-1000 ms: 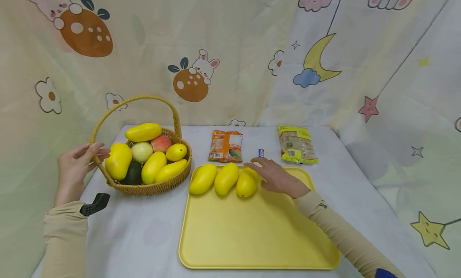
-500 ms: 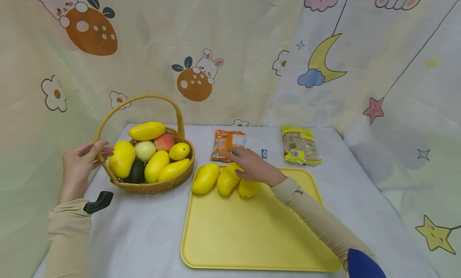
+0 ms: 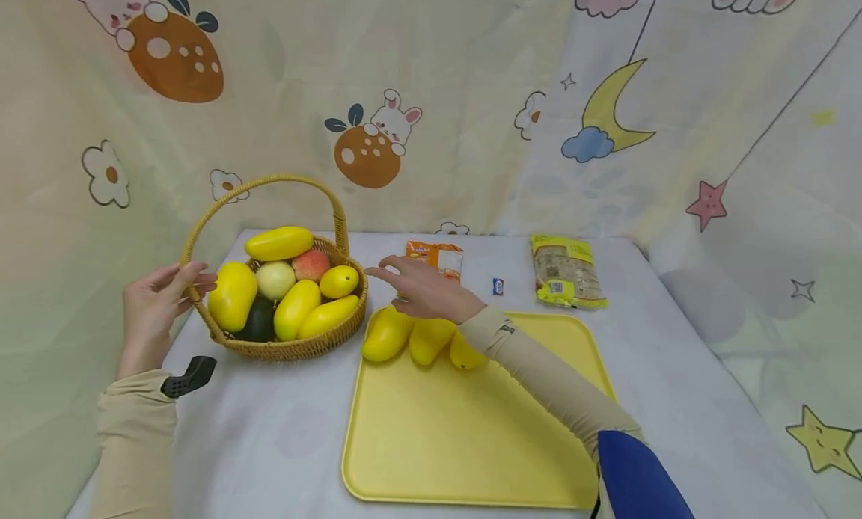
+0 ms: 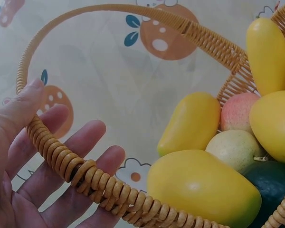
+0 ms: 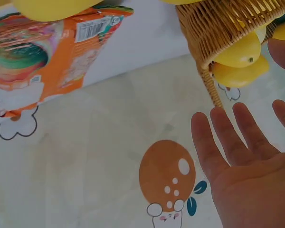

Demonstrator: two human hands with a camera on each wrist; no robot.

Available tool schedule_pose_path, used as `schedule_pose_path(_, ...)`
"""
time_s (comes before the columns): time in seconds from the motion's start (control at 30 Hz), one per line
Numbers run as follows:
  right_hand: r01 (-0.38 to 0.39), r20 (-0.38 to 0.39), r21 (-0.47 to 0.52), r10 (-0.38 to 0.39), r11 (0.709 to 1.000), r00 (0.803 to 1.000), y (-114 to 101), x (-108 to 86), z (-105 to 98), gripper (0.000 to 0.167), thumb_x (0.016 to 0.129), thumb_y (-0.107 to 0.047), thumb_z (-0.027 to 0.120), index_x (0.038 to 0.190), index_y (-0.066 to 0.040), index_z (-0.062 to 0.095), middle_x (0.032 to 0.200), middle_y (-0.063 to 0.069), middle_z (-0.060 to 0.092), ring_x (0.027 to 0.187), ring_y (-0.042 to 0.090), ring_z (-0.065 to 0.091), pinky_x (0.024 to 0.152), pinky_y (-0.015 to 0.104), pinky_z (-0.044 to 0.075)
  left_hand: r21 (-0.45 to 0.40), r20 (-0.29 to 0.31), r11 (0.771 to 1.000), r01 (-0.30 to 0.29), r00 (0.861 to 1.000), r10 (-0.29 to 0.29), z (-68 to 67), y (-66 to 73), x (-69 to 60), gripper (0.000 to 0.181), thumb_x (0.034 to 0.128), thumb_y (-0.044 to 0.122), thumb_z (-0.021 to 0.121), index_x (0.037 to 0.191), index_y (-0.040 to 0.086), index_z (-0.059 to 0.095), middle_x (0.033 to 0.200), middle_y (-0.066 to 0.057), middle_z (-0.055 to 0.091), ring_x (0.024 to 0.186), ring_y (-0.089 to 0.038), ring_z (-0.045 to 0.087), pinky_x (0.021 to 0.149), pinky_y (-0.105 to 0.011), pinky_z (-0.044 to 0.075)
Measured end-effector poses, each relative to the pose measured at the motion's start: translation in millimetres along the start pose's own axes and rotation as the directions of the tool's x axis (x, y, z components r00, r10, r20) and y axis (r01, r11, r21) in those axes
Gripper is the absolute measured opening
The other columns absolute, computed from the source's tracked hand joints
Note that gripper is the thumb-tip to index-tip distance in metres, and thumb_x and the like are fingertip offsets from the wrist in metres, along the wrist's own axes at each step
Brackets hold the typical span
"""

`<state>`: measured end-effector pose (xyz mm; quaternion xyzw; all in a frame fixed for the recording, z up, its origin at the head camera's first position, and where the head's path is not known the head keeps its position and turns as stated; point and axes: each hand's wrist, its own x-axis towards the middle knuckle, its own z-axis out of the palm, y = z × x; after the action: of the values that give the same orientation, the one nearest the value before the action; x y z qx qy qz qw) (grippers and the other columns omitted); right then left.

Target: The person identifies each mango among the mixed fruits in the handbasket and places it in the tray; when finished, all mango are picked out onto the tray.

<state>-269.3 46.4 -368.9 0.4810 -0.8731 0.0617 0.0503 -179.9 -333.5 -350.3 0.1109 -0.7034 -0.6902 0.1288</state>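
A wicker basket (image 3: pixel 296 350) at the left holds yellow mangoes (image 3: pixel 232 296), a red-pink fruit (image 3: pixel 311 265), a pale round fruit (image 3: pixel 275 281) and a dark green one (image 3: pixel 259 321). My left hand (image 3: pixel 153 309) loosely holds the side of its handle (image 4: pixel 61 159), thumb on one side and spread fingers on the other. Between basket and orange packet, my right hand (image 3: pixel 427 289) hovers with nothing held, fingertips near the basket's right rim. In the right wrist view its fingers (image 5: pixel 247 137) are spread. Below it, three mangoes (image 3: pixel 387 335) lie along the back of the yellow tray (image 3: pixel 471 429).
The orange packet (image 3: pixel 450 260) lies behind the tray, partly hidden by my right hand. A small blue-and-white packet (image 3: pixel 497 286) and a yellow-and-clear bag (image 3: pixel 567 271) are farther right. A patterned cloth (image 3: pixel 458 130) hangs behind the table.
My right hand has moved left, from above the rightmost tray mango to beside the basket. My left hand stays at the handle. The head view has shifted slightly.
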Motion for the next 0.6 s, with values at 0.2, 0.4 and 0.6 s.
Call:
schedule_pose_path(0.2,-0.006,0.010,-0.045,0.007,0.999,1.000,-4,28.3,7,0.064,0.090,-0.022,0.067,0.147,-0.020,0.036,0.141,0.008,0.043,0.115,0.021,0.051,0.081,0.031,0.051,-0.005,-0.003,1.000,0.012,1.000,-0.012,-1.7,1.5,-0.4,0.029,0.0846,0.037,0.070,0.105,0.017,0.071,0.079,0.011,0.073,0.072,-0.004,0.068,0.063,-0.011,0.048)
schedule_pose_path(0.4,0.035,0.010,-0.034,-0.035,0.999,0.999,-10,52.1,17,0.061,0.091,-0.020,0.066,0.145,-0.018,0.038,0.140,0.010,0.044,0.119,0.023,0.048,0.093,0.035,0.046,0.005,-0.003,1.000,0.029,1.000,-0.029,-0.9,-0.8,-0.7,0.031,0.0843,0.038,0.070,0.106,0.016,0.071,0.079,0.010,0.073,0.072,-0.004,0.067,0.064,-0.011,0.047)
schedule_pose_path(0.6,0.048,-0.016,0.010,-0.048,0.999,0.999,-13,70.2,27,0.060,0.090,-0.013,0.063,0.145,-0.016,0.039,0.142,0.014,0.043,0.123,0.025,0.046,0.094,0.038,0.045,-0.019,0.007,1.000,0.007,1.000,-0.007,-0.6,-0.2,-0.1,0.032,0.0847,0.036,0.070,0.108,0.014,0.070,0.079,0.009,0.073,0.072,-0.005,0.068,0.064,-0.011,0.048)
